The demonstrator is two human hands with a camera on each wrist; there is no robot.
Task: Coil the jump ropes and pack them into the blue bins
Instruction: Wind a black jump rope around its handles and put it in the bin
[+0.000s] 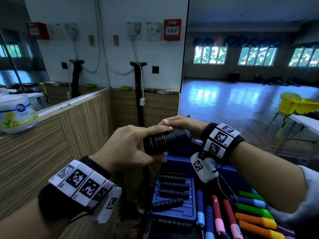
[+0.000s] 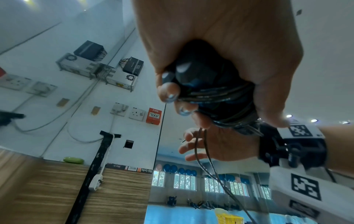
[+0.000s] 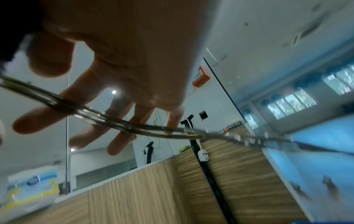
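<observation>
My left hand [image 1: 131,145] grips a pair of black jump rope handles [image 1: 170,138] held together, with several turns of thin steel cable wound round them. In the left wrist view the fingers of that left hand [image 2: 220,45] curl round the handles [image 2: 197,72], and the loose cable [image 2: 208,166] hangs down. My right hand [image 1: 179,122] hovers just behind the handles' far end, fingers straight. Its palm [image 2: 210,145] faces the bundle; the cable [image 3: 134,127] runs across its spread fingers [image 3: 124,68] without being pinched. A blue bin [image 1: 179,159] stands below the hands.
A blue tray [image 1: 192,200] carrying several black-handled ropes lies below. To its right lie several coloured rope handles [image 1: 250,209]. A wood-panelled counter [image 1: 51,152] with a tissue pack [image 1: 17,114] runs along the left. A yellow basket [image 1: 296,104] and a white table [image 1: 307,121] appear at right.
</observation>
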